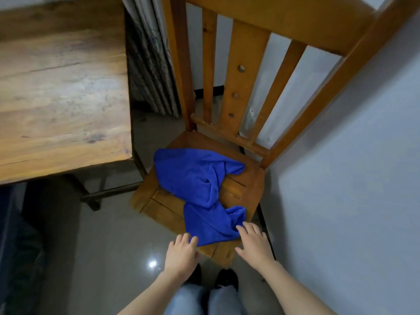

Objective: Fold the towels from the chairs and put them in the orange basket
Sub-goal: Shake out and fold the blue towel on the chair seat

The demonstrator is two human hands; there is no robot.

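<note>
A crumpled blue towel [200, 187] lies across the seat of a wooden chair [241, 192], its near end hanging toward the seat's front edge. My left hand [181, 253] reaches to the towel's near left corner, fingers straight and touching its edge. Just right of it, my right hand [253, 243] has its fingertips on the towel's near right part, fingers spread and relaxed. Neither hand grips the cloth. The orange basket is not in view.
A wooden table [61, 92] stands to the left, its corner close to the chair. A pale wall [352, 201] runs along the right side. A patterned curtain [150, 64] hangs behind. Glossy grey floor [109, 246] lies below, with my shoes at the chair's front.
</note>
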